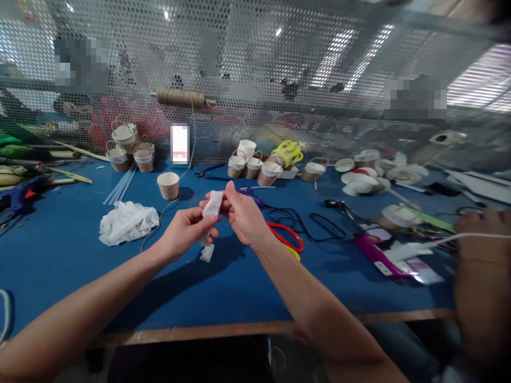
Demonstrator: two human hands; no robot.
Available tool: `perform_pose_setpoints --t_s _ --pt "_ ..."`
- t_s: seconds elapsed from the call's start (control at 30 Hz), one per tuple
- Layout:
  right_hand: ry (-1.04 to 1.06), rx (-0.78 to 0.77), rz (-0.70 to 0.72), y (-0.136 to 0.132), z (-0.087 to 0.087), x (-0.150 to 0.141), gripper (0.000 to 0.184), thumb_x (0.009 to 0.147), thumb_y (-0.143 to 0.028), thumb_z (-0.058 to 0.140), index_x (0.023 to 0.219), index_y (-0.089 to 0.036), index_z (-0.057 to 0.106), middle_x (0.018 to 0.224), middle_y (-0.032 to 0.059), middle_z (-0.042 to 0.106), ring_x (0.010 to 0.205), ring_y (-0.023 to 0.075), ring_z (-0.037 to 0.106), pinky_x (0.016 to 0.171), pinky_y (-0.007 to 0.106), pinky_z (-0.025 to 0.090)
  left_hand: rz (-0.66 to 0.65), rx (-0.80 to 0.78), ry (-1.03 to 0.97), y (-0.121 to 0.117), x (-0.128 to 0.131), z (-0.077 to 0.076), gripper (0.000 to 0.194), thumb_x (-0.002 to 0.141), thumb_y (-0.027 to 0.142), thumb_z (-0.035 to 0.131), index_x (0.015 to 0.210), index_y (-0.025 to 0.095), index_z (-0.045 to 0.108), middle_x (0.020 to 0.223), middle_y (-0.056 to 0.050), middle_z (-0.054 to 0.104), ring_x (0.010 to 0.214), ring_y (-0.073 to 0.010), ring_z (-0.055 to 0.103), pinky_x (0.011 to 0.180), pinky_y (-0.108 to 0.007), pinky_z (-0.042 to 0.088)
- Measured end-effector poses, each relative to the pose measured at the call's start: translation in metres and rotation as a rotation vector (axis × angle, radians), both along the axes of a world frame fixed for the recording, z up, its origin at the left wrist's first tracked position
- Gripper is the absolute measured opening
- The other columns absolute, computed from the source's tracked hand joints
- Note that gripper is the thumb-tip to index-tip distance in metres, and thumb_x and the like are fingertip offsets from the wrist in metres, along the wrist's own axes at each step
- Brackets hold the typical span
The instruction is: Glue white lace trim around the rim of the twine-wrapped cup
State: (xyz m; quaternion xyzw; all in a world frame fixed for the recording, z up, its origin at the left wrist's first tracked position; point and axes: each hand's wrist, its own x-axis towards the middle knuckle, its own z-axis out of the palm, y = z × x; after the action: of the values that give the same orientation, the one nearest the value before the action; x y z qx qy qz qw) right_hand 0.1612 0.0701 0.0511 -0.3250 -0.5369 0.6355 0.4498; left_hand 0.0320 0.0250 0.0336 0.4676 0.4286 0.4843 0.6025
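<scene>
A strip of white lace-like ribbon (213, 205) is stretched between my two hands above the blue table. My left hand (191, 224) pinches it lower down, and a loose end hangs below the fingers. My right hand (245, 215) grips the upper end between thumb and fingers. To the left lies a crumpled heap of the same white material (128, 222). Behind it a small brown paper cup (168, 185) stands upright, with twine running past it. A blue glue gun (252, 196) lies partly hidden behind my right hand.
Trimmed cups with twine handles stand in groups at the back left (125, 138) and centre (247, 159). A twine roll (180, 98) hangs on the mesh. Red tubing (293, 236), black cable (289, 217) and a magenta item (377, 255) lie rightward. Another person's arm (483, 276) rests at far right.
</scene>
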Motion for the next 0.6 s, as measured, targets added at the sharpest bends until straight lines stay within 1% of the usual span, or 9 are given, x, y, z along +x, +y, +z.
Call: perform_pose_setpoints --t_s 0.1,0.2,0.3,0.43,0.5,0.6 --pt "-0.029 0.091 -0.058 -0.0002 -0.0019 0.0011 0.035 0.070 -0.051 0.064 0.071 -0.016 0.065 0.065 0.0036 0.069 0.065 0.0156 0.064 0.063 0.027 0.049 -0.004 -0.014 -0.001 -0.0006 0.0012 -0.0009 0.022 0.068 0.031 0.069 0.074 0.012 0.061 0.055 0.001 0.063 0.042 -0.0061 0.052 0.047 -0.019 0.043" --pt "-0.055 0.151 -0.124 0.0009 -0.0022 0.0008 0.026 0.071 -0.043 0.065 0.070 -0.017 0.065 0.063 0.0014 0.068 0.061 0.0137 0.063 0.063 0.026 0.049 -0.017 -0.018 -0.010 -0.0009 0.0021 -0.0009 0.021 0.070 0.031 0.068 0.075 0.012 0.062 0.056 0.000 0.064 0.043 -0.0068 0.054 0.048 -0.020 0.044" --pt "-0.040 0.139 -0.131 0.0025 -0.0008 -0.0005 0.028 0.070 -0.045 0.065 0.069 -0.018 0.065 0.064 0.0013 0.069 0.059 0.0135 0.063 0.062 0.027 0.050 -0.024 -0.005 -0.027 -0.0014 0.0010 -0.0014 0.019 0.072 0.031 0.066 0.076 0.012 0.063 0.058 -0.001 0.065 0.045 -0.0080 0.056 0.051 -0.021 0.045" --pt "-0.041 0.091 -0.080 0.0017 0.0001 -0.0015 0.037 0.070 -0.054 0.061 0.067 -0.017 0.064 0.063 0.0029 0.068 0.057 0.0140 0.062 0.058 0.026 0.049 -0.008 -0.006 -0.027 -0.0010 -0.0011 -0.0035 0.019 0.073 0.030 0.065 0.077 0.012 0.063 0.058 -0.001 0.065 0.044 -0.0086 0.056 0.051 -0.022 0.045" --pt "-0.061 0.091 -0.069 0.0005 -0.0005 -0.0014 0.034 0.070 -0.051 0.063 0.069 -0.017 0.064 0.064 0.0028 0.069 0.059 0.0138 0.062 0.057 0.025 0.049 -0.006 -0.006 -0.028 -0.0004 -0.0010 -0.0044 0.020 0.072 0.031 0.066 0.077 0.012 0.063 0.058 -0.001 0.065 0.044 -0.0086 0.056 0.051 -0.022 0.045" --pt "-0.093 0.151 -0.104 -0.0008 -0.0015 -0.0009 0.026 0.069 -0.043 0.066 0.070 -0.017 0.064 0.065 0.0020 0.069 0.060 0.0137 0.063 0.057 0.025 0.048 -0.013 -0.006 -0.026 -0.0004 0.0005 -0.0044 0.022 0.071 0.033 0.067 0.075 0.012 0.062 0.058 -0.001 0.065 0.044 -0.0086 0.056 0.051 -0.022 0.045"
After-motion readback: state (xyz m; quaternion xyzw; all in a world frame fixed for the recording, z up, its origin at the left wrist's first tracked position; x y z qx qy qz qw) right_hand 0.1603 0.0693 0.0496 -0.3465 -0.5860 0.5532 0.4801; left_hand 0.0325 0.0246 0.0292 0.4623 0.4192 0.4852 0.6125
